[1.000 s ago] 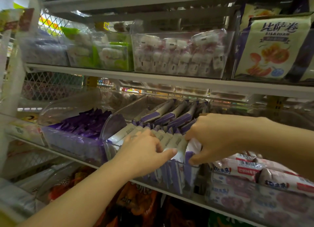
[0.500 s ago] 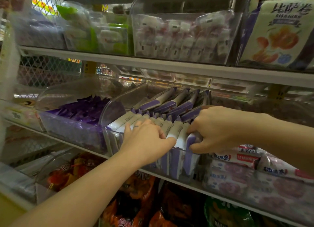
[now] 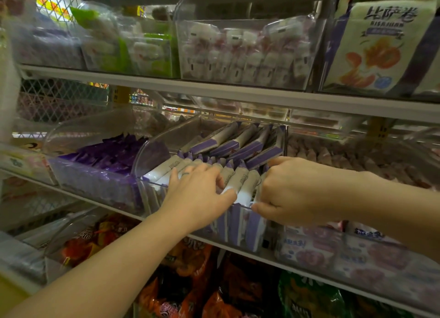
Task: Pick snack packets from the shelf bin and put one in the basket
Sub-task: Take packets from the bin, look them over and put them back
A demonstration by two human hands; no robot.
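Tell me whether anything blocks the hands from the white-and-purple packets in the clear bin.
Nothing visible does: the left hand and right hand grip the packets at the front of the clear bin. The basket is out of view, so that path cannot be judged.

**Stuff we can't make out here**

Right hand's (image 3: 292,191) fingertips are buried among the snack packets (image 3: 240,182), so we can't tell what it's got. Packet print's too small for us to read. Top-shelf bins (image 3: 247,53) are a blur, and the right forearm (image 3: 381,205) runs off the edge.
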